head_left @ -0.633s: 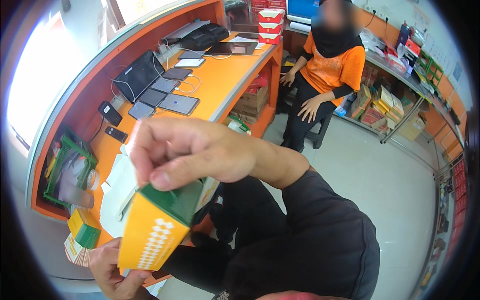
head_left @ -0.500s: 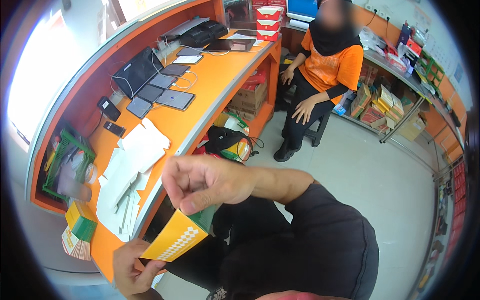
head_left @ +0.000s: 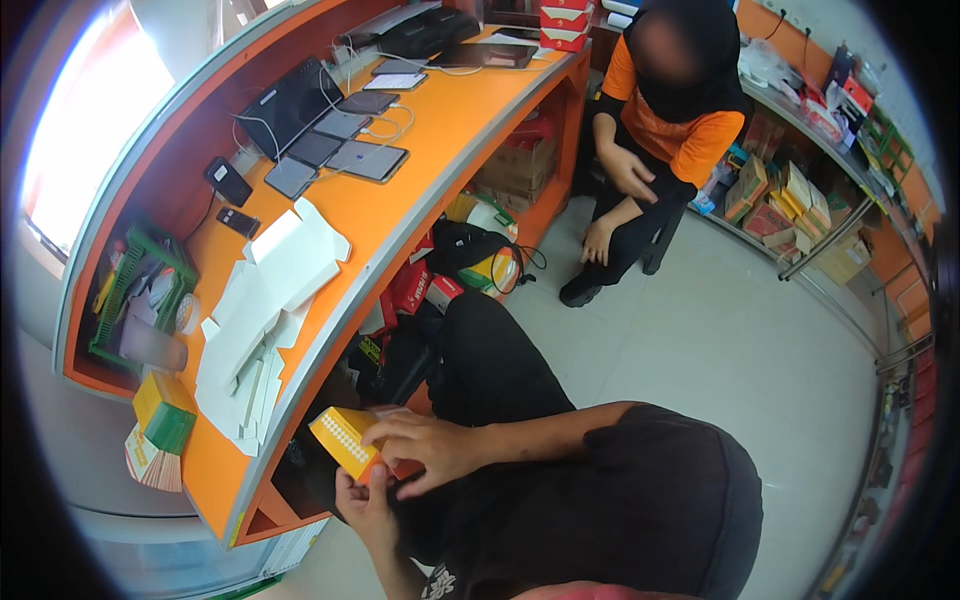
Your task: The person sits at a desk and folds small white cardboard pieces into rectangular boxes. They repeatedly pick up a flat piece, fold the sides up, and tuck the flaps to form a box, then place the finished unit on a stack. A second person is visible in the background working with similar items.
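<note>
A small yellow carton [head_left: 338,432] with a row of white diamonds along one face is held low in front of me, just off the counter's edge. My left hand [head_left: 368,505] grips its lower end, thumb against the side. Bent over the near side of the carton are the fingers of my right hand [head_left: 425,447], whose forearm comes in from the right. The carton's far side and the right fingertips are partly hidden. On the orange counter [head_left: 400,200], beside the hands, lie flat white cut-out cartons [head_left: 295,262].
Yellow-and-green folded cartons [head_left: 165,410] stand at the counter's near left corner, by a green basket [head_left: 140,290]. Several phones [head_left: 365,160] with cables lie farther along. A seated person [head_left: 680,120] in orange is at the right. Red boxes [head_left: 408,287] and bags sit under the counter.
Both hands and the carton have moved lower. The carton has turned, and my right hand has come down from above it to its near side. The seated person has raised one hand.
</note>
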The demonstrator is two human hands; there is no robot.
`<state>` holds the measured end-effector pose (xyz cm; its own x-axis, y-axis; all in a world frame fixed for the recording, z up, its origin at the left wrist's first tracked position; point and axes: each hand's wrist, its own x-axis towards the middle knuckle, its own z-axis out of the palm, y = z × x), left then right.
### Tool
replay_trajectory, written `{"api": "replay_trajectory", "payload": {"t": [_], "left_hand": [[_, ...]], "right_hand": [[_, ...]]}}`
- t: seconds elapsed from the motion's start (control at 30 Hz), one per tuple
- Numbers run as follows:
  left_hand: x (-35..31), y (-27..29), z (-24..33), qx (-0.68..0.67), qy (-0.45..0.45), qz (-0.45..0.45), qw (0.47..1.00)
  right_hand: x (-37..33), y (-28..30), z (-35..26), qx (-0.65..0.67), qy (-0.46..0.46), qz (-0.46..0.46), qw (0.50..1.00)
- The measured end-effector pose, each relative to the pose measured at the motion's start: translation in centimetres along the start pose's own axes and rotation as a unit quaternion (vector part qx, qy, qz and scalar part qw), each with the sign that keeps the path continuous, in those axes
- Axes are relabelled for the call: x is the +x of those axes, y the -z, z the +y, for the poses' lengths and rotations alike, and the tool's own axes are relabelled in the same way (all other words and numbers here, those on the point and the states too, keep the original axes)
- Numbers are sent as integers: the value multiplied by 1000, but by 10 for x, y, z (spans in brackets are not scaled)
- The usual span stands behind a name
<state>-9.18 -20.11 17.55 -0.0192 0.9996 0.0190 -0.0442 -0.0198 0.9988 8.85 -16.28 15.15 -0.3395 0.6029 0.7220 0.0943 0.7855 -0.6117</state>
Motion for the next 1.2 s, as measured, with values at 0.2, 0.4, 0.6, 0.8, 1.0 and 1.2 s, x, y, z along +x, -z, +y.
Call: {"api": "replay_trajectory", "payload": {"t": [0.2,0.4,0.6,0.8,1.0,1.2], "left_hand": [[30,-9,-37,-74,-9,-18,997],[58,-12,-78,-36,-76,71,994],[60,-5,-101,18,-55,120,991],[65,10,-108,168,-180,56,968],[70,10,-100,164,-179,-5,970],[75,5,-98,126,-118,-41,984]], "right_hand": [[-21,-11,34,156,-196,117,961],[-15,-10,48,210,-276,150,926],[-17,-26,58,202,-319,118,918],[-16,-27,71,143,-288,66,945],[-7,-21,78,93,-256,64,960],[0,-6,77,91,-253,66,961]]}}
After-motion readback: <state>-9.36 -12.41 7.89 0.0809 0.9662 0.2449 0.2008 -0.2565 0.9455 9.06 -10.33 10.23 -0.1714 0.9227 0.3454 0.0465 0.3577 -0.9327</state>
